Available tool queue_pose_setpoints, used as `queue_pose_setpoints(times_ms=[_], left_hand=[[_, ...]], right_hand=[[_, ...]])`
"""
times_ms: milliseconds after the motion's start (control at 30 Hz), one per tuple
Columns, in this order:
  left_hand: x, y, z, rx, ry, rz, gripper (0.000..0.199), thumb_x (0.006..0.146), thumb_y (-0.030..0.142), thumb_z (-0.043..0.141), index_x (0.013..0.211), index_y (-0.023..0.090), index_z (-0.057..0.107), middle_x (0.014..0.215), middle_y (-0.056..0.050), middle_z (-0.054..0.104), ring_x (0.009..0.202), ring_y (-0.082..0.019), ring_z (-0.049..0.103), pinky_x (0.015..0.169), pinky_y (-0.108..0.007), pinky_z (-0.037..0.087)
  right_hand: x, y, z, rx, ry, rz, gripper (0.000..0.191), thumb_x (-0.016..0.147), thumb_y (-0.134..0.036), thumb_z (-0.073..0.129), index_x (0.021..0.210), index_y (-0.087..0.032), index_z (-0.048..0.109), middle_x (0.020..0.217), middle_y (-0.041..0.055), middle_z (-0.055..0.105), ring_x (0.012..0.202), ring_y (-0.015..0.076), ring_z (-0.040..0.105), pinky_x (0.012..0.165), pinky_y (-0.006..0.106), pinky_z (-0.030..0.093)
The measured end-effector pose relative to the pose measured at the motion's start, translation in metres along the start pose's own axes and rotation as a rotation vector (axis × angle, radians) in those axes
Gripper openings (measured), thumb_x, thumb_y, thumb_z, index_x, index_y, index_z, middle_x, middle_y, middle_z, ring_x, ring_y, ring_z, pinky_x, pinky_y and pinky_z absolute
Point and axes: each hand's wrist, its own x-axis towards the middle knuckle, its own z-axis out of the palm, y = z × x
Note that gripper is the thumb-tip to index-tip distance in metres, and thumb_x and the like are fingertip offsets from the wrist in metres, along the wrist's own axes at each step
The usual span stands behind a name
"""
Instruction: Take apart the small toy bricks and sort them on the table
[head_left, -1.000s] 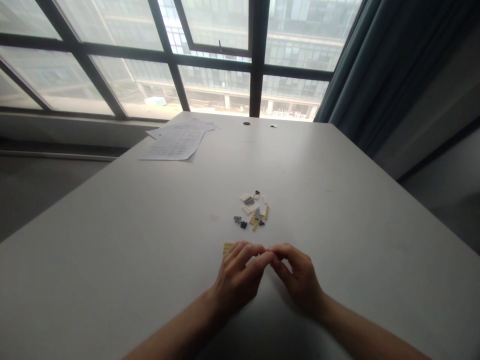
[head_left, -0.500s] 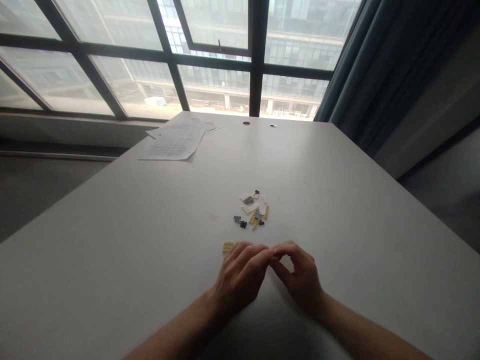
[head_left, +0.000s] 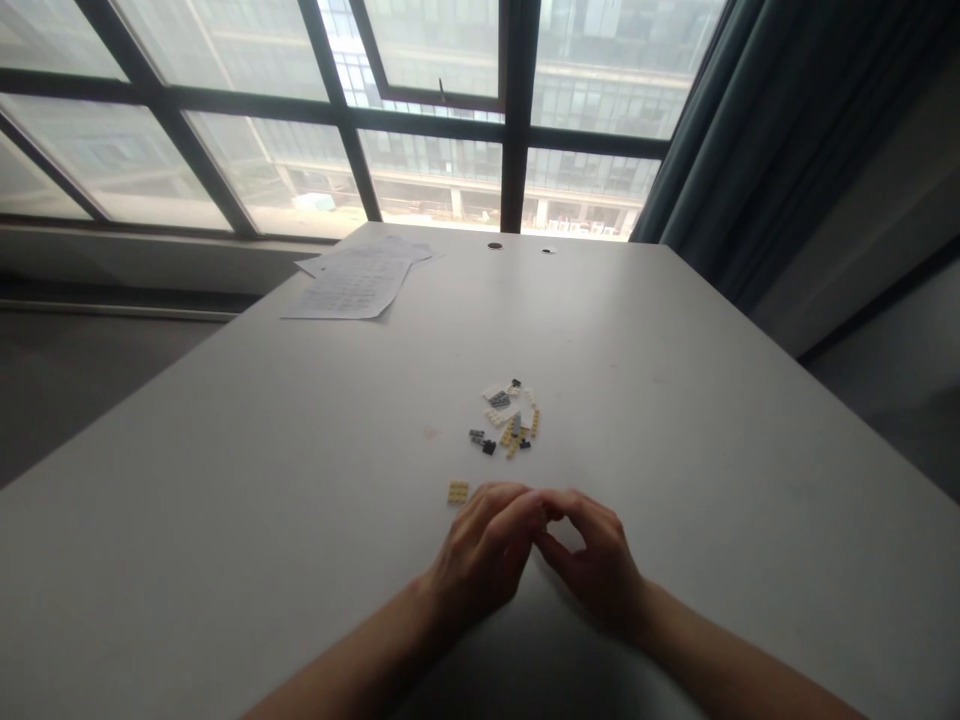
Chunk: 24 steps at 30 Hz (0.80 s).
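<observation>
White tabletop (head_left: 337,450), broad windows (head_left: 442,175) at twelve — and fingertips meeting!
Left hand (head_left: 482,550), right hand (head_left: 596,555), fingers bunched together; can't tell what, if anything, they pinch. Yellow studded plate (head_left: 457,492) sits just off the left hand, eleven o'clock — looks light, stiff; edges should give the best hold, though that hand crowds one side. Loose bricks (head_left: 516,425) at twelve, papers (head_left: 352,285) farther at eleven.
</observation>
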Motion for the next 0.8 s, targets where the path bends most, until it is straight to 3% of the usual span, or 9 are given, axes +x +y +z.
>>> queue_pose_setpoints(times_ms=[167, 300, 600, 800], left_hand=[[0.001, 0.0, -0.002, 0.027, 0.073, -0.087, 0.053, 0.076, -0.002, 0.057, 0.126, 0.013, 0.047, 0.104, -0.011, 0.059, 0.095, -0.02, 0.056, 0.082, -0.038, 0.051], [0.001, -0.002, -0.003, 0.03, 0.136, -0.15, 0.048, 0.077, -0.001, 0.056, 0.123, 0.012, 0.048, 0.102, -0.01, 0.058, 0.094, -0.019, 0.055, 0.08, -0.036, 0.05], [0.001, -0.004, -0.003, 0.052, 0.151, -0.186, 0.044, 0.077, 0.001, 0.058, 0.119, 0.013, 0.05, 0.102, -0.009, 0.058, 0.093, -0.018, 0.056, 0.078, -0.032, 0.05], [0.003, -0.008, -0.003, 0.09, 0.24, -0.285, 0.039, 0.078, 0.006, 0.059, 0.115, 0.016, 0.052, 0.099, -0.007, 0.058, 0.092, -0.018, 0.057, 0.079, -0.033, 0.049]], right_hand=[[0.006, -0.001, -0.001, -0.143, -0.077, 0.194, 0.032, 0.078, -0.016, 0.067, 0.109, -0.023, 0.06, 0.103, 0.0058, 0.063, 0.097, 0.0233, 0.055, 0.086, 0.038, 0.047], [0.01, -0.004, -0.001, -0.284, -0.197, 0.347, 0.034, 0.077, -0.022, 0.069, 0.11, -0.024, 0.063, 0.103, 0.0062, 0.059, 0.098, 0.0254, 0.052, 0.089, 0.042, 0.043], [0.011, -0.005, -0.002, -0.322, -0.253, 0.354, 0.036, 0.079, -0.027, 0.068, 0.114, -0.025, 0.062, 0.104, 0.0057, 0.058, 0.099, 0.0247, 0.05, 0.09, 0.041, 0.038], [0.011, -0.006, -0.002, -0.323, -0.243, 0.354, 0.031, 0.078, -0.026, 0.068, 0.109, -0.025, 0.064, 0.101, 0.0045, 0.059, 0.097, 0.023, 0.051, 0.089, 0.038, 0.038]])
